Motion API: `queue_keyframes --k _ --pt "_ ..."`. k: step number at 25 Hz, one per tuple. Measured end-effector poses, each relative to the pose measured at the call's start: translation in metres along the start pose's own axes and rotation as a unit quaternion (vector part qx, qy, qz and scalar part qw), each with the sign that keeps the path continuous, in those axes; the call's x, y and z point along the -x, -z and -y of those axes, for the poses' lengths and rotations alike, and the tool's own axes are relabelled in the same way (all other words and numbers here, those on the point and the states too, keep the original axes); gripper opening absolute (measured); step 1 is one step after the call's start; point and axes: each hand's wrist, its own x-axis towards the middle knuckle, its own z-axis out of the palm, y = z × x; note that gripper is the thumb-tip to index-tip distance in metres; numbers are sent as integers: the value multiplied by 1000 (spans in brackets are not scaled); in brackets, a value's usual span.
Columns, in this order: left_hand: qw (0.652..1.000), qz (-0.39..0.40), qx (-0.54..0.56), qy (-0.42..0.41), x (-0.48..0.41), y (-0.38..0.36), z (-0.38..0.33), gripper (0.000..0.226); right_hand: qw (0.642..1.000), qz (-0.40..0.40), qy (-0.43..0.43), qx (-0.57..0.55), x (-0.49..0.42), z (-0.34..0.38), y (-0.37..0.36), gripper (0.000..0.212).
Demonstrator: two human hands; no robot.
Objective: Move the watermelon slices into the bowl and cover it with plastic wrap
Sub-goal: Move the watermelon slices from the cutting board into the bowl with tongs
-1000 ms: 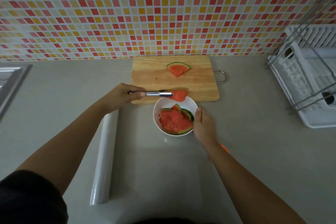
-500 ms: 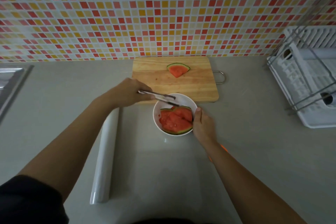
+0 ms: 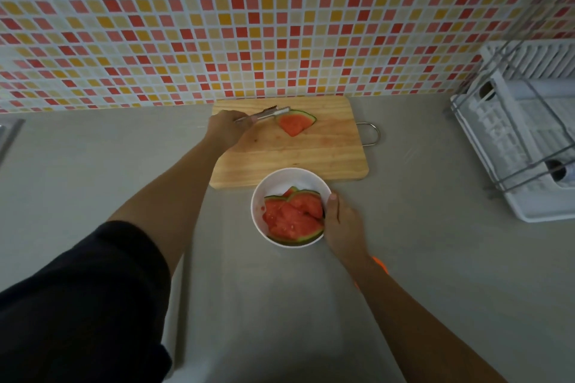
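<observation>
One slice left; tongs beside it.

A: Where is the open room around the cutting board?

B: Its near half is bare wood. Right of the board, the desk lies bare as far as the dish rack.

A: What blocks the way?

B: The bowl sits just below the board's near edge, the right hand at its rim. The left hand with tongs crosses the board's far left corner, tips beside the last slice. The tiled wall closes the far side.
</observation>
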Motion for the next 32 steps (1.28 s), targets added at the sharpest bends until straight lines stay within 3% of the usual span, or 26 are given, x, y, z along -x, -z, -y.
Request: queue_keyframes --k 9,14,19,25,28,32 --pt "981 120 -124 -91 19 19 24 37 1000 -7 4 4 0 -3 -2 33" --pt "986 -12 -83 -141 45 -6 30 29 1000 -17 14 -3 1 -3 -1 34" --pt "964 -64 -161 -201 59 -40 33 35 1000 -25 3 8 0 -3 -1 34" --pt "958 -61 -151 -235 45 -46 26 31 999 -37 18 7 -1 -1 -1 34" --pt "968 -63 -128 -208 40 -45 29 23 999 -32 21 1 0 0 -1 34" --pt "996 -35 -2 -85 40 -45 32 27 999 -37 18 8 0 -1 -1 33"
